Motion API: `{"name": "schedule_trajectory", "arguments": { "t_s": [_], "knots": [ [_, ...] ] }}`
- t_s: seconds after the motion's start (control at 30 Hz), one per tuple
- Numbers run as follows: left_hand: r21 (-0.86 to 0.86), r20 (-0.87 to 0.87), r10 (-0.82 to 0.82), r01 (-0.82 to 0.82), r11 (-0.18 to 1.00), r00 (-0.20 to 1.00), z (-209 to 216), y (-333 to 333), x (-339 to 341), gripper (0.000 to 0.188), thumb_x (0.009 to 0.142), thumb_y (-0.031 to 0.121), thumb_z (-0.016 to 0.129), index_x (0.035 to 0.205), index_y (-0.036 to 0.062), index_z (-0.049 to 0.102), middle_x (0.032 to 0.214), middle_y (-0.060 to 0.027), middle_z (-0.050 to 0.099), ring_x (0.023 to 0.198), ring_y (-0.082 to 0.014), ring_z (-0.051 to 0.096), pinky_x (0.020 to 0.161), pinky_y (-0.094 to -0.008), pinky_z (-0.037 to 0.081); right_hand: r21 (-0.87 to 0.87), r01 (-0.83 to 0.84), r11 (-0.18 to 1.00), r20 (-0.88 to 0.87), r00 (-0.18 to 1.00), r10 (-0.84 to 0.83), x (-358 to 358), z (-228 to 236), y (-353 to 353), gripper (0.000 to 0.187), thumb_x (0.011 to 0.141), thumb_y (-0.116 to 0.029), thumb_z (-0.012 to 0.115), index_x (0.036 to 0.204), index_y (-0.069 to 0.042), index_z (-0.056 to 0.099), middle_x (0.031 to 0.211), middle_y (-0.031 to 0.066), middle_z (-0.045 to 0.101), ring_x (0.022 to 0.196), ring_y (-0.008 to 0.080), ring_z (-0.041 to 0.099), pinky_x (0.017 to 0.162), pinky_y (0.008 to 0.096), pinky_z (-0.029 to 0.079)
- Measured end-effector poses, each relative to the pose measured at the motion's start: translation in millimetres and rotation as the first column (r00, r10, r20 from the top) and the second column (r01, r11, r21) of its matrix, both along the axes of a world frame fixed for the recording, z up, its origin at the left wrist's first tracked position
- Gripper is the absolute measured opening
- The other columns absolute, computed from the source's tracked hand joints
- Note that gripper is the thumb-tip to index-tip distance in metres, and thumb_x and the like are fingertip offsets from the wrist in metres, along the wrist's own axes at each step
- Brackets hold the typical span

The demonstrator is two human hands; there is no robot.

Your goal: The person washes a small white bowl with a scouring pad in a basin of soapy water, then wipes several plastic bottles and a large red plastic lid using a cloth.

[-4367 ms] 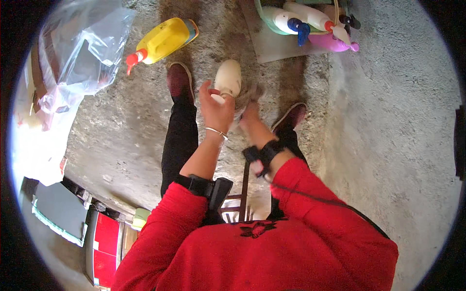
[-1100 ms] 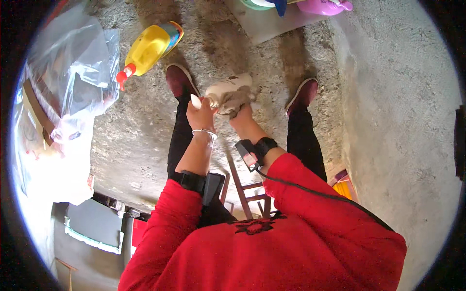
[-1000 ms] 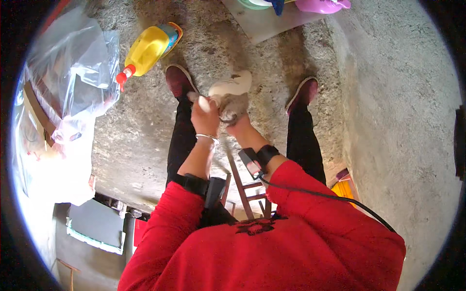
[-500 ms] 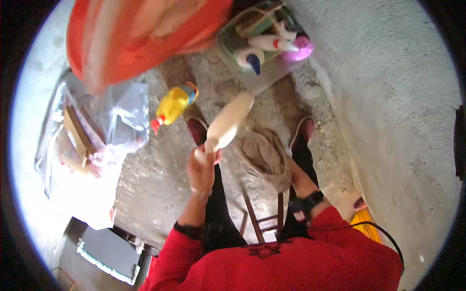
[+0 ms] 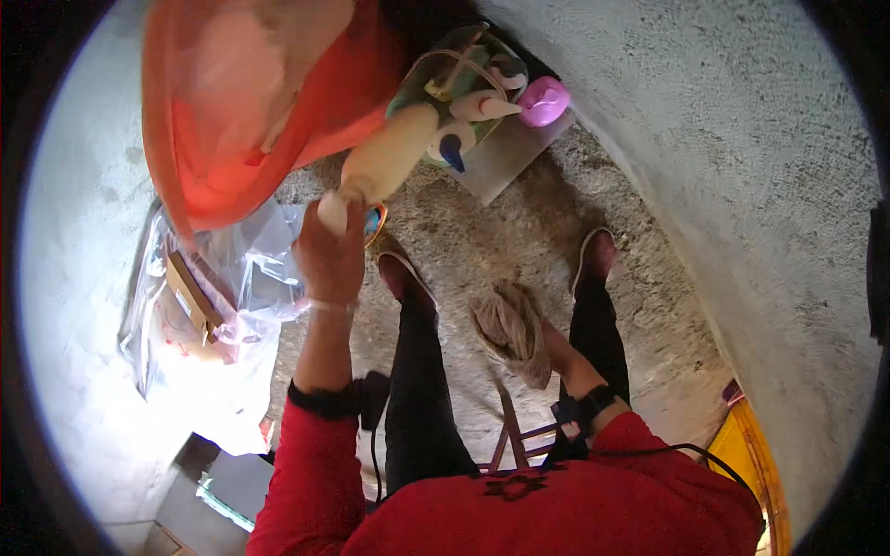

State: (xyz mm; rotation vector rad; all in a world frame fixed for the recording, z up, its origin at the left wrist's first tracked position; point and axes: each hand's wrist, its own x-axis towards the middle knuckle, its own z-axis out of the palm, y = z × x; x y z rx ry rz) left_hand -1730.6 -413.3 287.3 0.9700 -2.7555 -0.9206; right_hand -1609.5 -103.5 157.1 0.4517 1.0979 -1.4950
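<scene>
My left hand (image 5: pixel 332 246) is closed around the narrow neck end of a cream-coloured bottle (image 5: pixel 394 153). The bottle is held tilted, its broad end toward the clear bin-like holder (image 5: pixel 417 79) of bottles at the far side. Low between my legs, my right hand (image 5: pixel 556 349) grips a bunched beige cloth (image 5: pixel 508 332), which hides most of the fingers. Beyond my left wrist, only the blue and orange end of the yellow bottle (image 5: pixel 377 222) shows on the floor.
A large red tub (image 5: pixel 209 199) stands at far left, above a clear plastic bag (image 5: pixel 269 259) with cardboard inside. White bottles and a pink bottle (image 5: pixel 544 102) sit by the rough wall (image 5: pixel 705 167) at right. A wooden stool (image 5: pixel 512 435) is below me.
My left hand has carried the cream bottle forward and left, toward the holder and tub. The cloth in my right hand has shifted slightly down. The yellow bottle is now mostly hidden.
</scene>
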Motion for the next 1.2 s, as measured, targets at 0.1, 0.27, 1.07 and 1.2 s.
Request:
{"name": "schedule_trajectory", "arguments": {
  "t_s": [0.1,0.27,1.07,1.2],
  "knots": [
    [-0.235,0.105,-0.1,0.122,0.964,0.989,-29,9,-58,0.038,0.074,0.032,0.058,0.088,-0.0026,0.055,0.08,-0.0202,0.059,0.076,-0.0337,0.058,0.069,-0.0399,0.046,0.057,-0.047,0.997,0.038,0.998,0.045,-1,4,12,0.038,0.076,-0.021,0.06,0.108,-0.002,0.052,0.103,0.0056,0.055,0.087,0.0136,0.052,0.077,0.0292,0.042],
    [-0.233,0.224,-0.198,0.25,0.94,0.954,-120,-14,-111,0.037,0.072,0.029,0.06,0.088,-0.0034,0.055,0.077,-0.0197,0.059,0.072,-0.0319,0.058,0.067,-0.0398,0.046,0.227,-0.214,0.95,-0.166,0.953,0.254,13,-27,33,0.037,0.077,-0.019,0.058,0.109,-0.002,0.051,0.104,0.0106,0.056,0.091,0.0189,0.052,0.079,0.0296,0.042],
    [0.773,0.331,0.367,-0.473,0.423,0.869,-184,37,-82,0.025,0.07,0.014,0.061,0.084,-0.0018,0.048,0.068,-0.0106,0.054,0.054,-0.0187,0.054,0.044,-0.0307,0.049,0.107,-0.022,0.994,-0.09,0.995,0.031,12,-38,32,0.043,0.078,-0.02,0.059,0.115,-0.002,0.043,0.11,0.0116,0.051,0.096,0.0196,0.05,0.08,0.0329,0.043],
    [0.597,0.14,0.176,-0.225,0.77,0.974,-126,42,-65,0.032,0.071,0.017,0.065,0.092,0.0005,0.047,0.069,-0.0058,0.052,0.047,-0.0109,0.047,0.038,-0.0218,0.042,0.271,-0.036,0.962,-0.48,0.861,0.168,0,-25,34,0.044,0.078,-0.02,0.059,0.115,-0.003,0.043,0.111,0.0118,0.05,0.097,0.0206,0.05,0.081,0.0329,0.042]
  ]
}}
